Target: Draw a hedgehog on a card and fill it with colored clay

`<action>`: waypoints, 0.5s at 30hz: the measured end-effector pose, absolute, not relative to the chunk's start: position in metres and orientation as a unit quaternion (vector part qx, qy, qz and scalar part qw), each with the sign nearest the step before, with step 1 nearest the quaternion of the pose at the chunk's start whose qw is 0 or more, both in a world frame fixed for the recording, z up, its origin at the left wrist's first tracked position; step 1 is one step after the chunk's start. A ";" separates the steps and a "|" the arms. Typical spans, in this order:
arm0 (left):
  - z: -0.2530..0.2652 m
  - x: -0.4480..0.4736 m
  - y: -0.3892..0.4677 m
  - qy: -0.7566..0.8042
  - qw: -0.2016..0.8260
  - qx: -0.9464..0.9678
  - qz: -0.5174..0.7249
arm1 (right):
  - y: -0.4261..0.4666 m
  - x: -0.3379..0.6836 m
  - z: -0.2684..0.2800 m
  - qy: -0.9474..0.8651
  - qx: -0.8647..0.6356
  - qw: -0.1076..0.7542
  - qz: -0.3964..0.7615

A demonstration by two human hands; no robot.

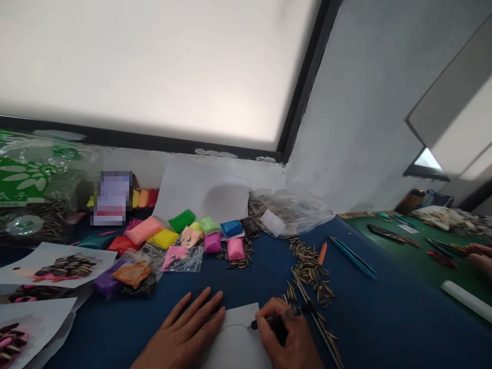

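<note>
A small white sheet of paper (234, 346) lies at the front of the blue tabletop, with a thin curved line drawn near its top. My left hand (188, 328) rests flat with fingers stretched, partly over the paper's left edge. My right hand (286, 333) grips a black pen (269, 322), its tip touching the sheet at the line's right end. Close to the right hand are long metal tweezers (317, 318) and scattered sunflower seeds (309, 261).
Colourful clay packets (154, 233) spread behind my hands. Printed pictures (57, 264) lie left, before a seed bag (34, 189). Blue tweezers (355, 256) and an orange stick (322, 253) lie right. At a green mat (407, 251), another person's hand (480, 256) shows at the edge.
</note>
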State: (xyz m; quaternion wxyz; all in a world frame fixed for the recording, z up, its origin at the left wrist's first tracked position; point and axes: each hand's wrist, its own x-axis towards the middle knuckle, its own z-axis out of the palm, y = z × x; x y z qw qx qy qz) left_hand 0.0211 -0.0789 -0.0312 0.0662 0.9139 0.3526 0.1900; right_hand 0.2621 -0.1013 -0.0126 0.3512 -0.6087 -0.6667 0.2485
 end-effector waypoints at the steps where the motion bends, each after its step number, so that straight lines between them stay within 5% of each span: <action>1: -0.031 0.021 -0.079 0.353 0.065 0.914 0.190 | -0.101 0.262 -0.012 -0.668 -0.606 0.351 0.251; 15: -0.034 0.021 -0.078 0.353 0.079 0.915 0.181 | -0.103 0.265 -0.009 -0.664 -0.608 0.353 0.254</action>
